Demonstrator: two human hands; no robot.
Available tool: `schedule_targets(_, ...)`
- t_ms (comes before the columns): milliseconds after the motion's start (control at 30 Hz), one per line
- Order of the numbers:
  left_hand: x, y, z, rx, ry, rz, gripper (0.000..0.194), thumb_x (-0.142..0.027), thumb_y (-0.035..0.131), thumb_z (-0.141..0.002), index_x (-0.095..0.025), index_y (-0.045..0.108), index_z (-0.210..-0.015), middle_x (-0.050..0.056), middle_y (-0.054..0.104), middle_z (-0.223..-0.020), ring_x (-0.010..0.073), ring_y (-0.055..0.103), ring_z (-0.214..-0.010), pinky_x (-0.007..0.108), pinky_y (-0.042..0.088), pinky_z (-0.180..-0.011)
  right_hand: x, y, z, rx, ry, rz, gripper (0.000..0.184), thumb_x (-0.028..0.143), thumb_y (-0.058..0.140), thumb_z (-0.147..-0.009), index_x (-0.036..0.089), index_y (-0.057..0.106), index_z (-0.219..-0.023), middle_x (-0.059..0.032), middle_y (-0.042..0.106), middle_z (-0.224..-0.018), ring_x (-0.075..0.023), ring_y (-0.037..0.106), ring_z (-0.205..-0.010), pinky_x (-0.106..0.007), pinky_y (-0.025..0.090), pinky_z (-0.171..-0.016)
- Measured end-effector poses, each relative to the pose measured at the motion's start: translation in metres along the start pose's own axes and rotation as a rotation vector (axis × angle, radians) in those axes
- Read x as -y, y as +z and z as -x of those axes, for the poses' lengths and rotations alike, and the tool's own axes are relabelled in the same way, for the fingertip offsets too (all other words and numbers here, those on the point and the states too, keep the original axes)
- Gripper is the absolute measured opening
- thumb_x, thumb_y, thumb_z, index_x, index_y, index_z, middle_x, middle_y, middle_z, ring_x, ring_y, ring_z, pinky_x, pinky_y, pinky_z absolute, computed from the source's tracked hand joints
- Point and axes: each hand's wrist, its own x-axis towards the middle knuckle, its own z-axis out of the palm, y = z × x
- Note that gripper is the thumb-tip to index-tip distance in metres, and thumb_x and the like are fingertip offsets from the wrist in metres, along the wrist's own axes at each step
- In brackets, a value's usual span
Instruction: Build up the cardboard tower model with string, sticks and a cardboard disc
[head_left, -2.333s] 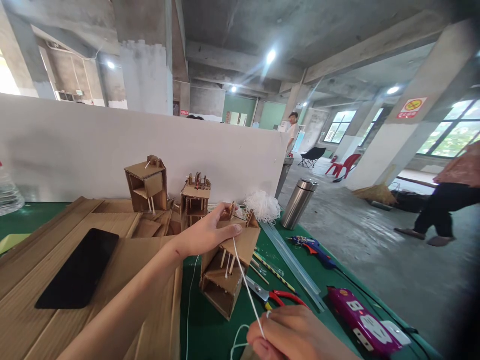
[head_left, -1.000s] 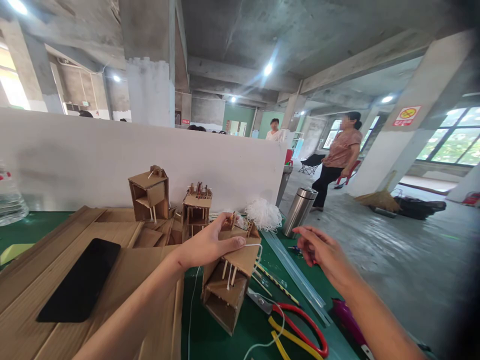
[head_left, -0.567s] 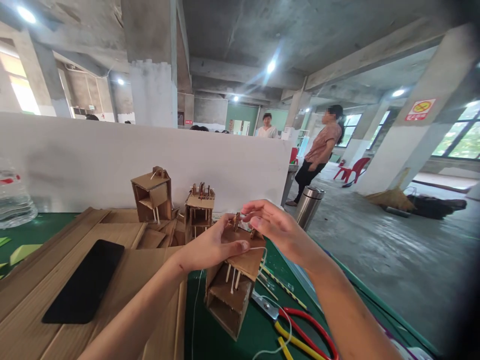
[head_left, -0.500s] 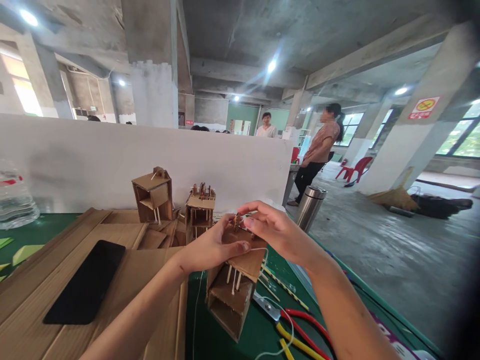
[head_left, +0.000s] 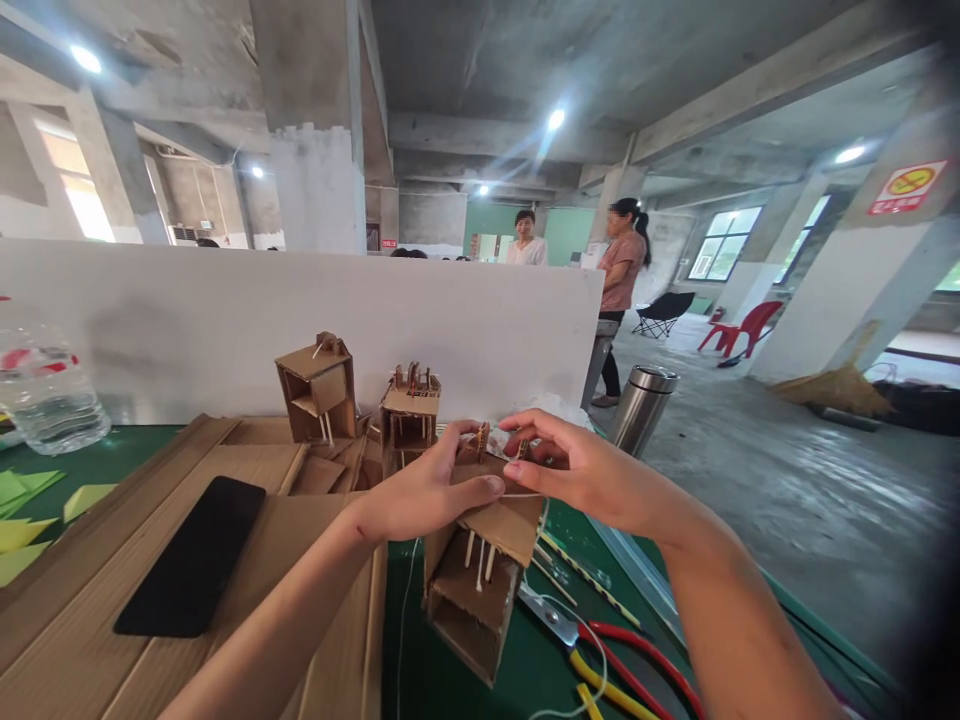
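Note:
My left hand grips the top of a small cardboard box model, its thumb flat on the top board and its fingers behind. Two upright cardboard tabs stand on that board. My right hand is curved about the right-hand tab, thumb and fingers apart; whether they touch it I cannot tell. White string crosses the top and drops over the right edge. Thin sticks hang inside the box. Below on the right lie red-and-yellow-handled scissors, partly cut off by the frame.
Two more cardboard models stand behind. A black phone lies on cardboard sheets at left. A steel flask stands right, a water bottle left. A white partition closes off the back; two people stand beyond.
My right hand has let go of the string at the front and moved up to the box top. My left hand keeps its grip. A person in pink has walked to the partition's end.

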Motion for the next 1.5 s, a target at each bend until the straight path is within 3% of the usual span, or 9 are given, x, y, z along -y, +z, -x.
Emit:
schedule_targets(133, -0.001, -0.011, 0.003, 0.036, -0.036, -0.045, 0.068, -0.043, 0.061, -0.09, -0.018, 0.029, -0.145, 0.016, 0.049, -0.141, 0.0349, 0.042, -0.134, 0.054, 0.031, -0.112, 0.001, -0.002, 0.0, 0.004, -0.003, 0.029, 0.037, 0.053, 0.059, -0.089, 0.026, 0.058, -0.115, -0.0042, 0.064, -0.097, -0.0233, 0.061, -0.091, -0.039, 0.048, -0.08)
schedule_targets(267, 0.003, -0.028, 0.008, 0.216, -0.032, 0.039, 0.106, -0.045, 0.08, -0.073, -0.023, 0.015, -0.153, 0.018, 0.036, -0.152, 0.0372, 0.04, -0.136, 0.053, 0.034, -0.111, -0.002, -0.001, -0.004, -0.024, -0.047, -0.015, 0.03, 0.047, 0.06, -0.091, 0.025, 0.061, -0.111, -0.0047, 0.066, -0.102, -0.0229, 0.061, -0.094, -0.037, 0.049, -0.081)
schedule_targets(367, 0.003, -0.035, 0.012, 0.217, -0.087, -0.028, 0.124, -0.043, 0.089, -0.061, -0.028, 0.01, -0.155, 0.017, 0.026, -0.158, 0.0399, 0.036, -0.138, 0.055, 0.035, -0.11, -0.007, 0.0, -0.009, -0.012, -0.109, -0.093, 0.024, 0.042, 0.06, -0.092, 0.024, 0.062, -0.107, -0.0038, 0.066, -0.1, -0.0211, 0.061, -0.093, -0.035, 0.049, -0.081)
schedule_targets(533, -0.001, -0.035, 0.015, 0.136, -0.085, -0.132, 0.121, -0.043, 0.087, -0.067, -0.027, 0.007, -0.156, 0.017, 0.034, -0.154, 0.0379, 0.03, -0.143, 0.053, 0.03, -0.115, -0.014, 0.004, -0.019, -0.034, -0.19, -0.254, 0.022, 0.04, 0.063, -0.09, 0.022, 0.062, -0.102, -0.0043, 0.065, -0.1, -0.0205, 0.061, -0.094, -0.035, 0.05, -0.084)
schedule_targets(700, -0.003, -0.038, 0.017, 0.111, -0.057, -0.18, 0.113, -0.038, 0.083, -0.071, -0.028, 0.009, -0.156, 0.014, 0.028, -0.158, 0.0366, 0.031, -0.142, 0.05, 0.033, -0.114, -0.013, 0.007, -0.022, -0.103, -0.171, -0.273, 0.031, 0.04, 0.066, -0.088, 0.02, 0.062, -0.111, -0.0063, 0.067, -0.103, -0.0215, 0.062, -0.095, -0.038, 0.051, -0.086)
schedule_targets(933, -0.002, -0.043, 0.019, 0.165, -0.103, -0.118, 0.107, -0.032, 0.078, -0.075, -0.029, 0.007, -0.155, 0.015, 0.032, -0.155, 0.0347, 0.044, -0.135, 0.051, 0.037, -0.111, -0.013, 0.009, -0.023, -0.085, -0.196, -0.275, 0.029, 0.036, 0.062, -0.09, 0.021, 0.058, -0.115, -0.0073, 0.067, -0.107, -0.0225, 0.063, -0.102, -0.041, 0.052, -0.091)
schedule_targets(1100, 0.002, -0.046, 0.02, 0.178, -0.069, -0.05, 0.107, -0.026, 0.078, -0.074, -0.031, 0.008, -0.155, 0.014, 0.027, -0.158, 0.0334, 0.038, -0.139, 0.052, 0.034, -0.113, -0.011, 0.012, -0.023, -0.111, -0.2, -0.225, 0.028, 0.036, 0.061, -0.091, 0.022, 0.059, -0.115, -0.0079, 0.067, -0.109, -0.0229, 0.063, -0.102, -0.041, 0.052, -0.091)
schedule_targets(1333, -0.003, -0.048, 0.022, 0.186, -0.091, -0.002, 0.105, -0.026, 0.08, -0.072, -0.029, 0.014, -0.154, 0.015, 0.034, -0.155, 0.035, 0.04, -0.138, 0.052, 0.037, -0.111, -0.003, 0.015, -0.022, -0.101, -0.232, -0.239, 0.019, 0.034, 0.06, -0.092, 0.021, 0.062, -0.105, -0.0069, 0.068, -0.106, -0.0222, 0.063, -0.1, -0.04, 0.05, -0.09)
schedule_targets(1500, -0.001, -0.05, 0.022, 0.225, -0.147, -0.013, 0.11, -0.032, 0.081, -0.072, -0.025, 0.01, -0.155, 0.017, 0.022, -0.16, 0.035, 0.037, -0.14, 0.051, 0.036, -0.112, -0.004, 0.017, -0.024, -0.069, -0.211, -0.23, 0.02, 0.035, 0.06, -0.091, 0.021, 0.062, -0.105, -0.0061, 0.067, -0.105, -0.0211, 0.062, -0.097, -0.038, 0.051, -0.086)
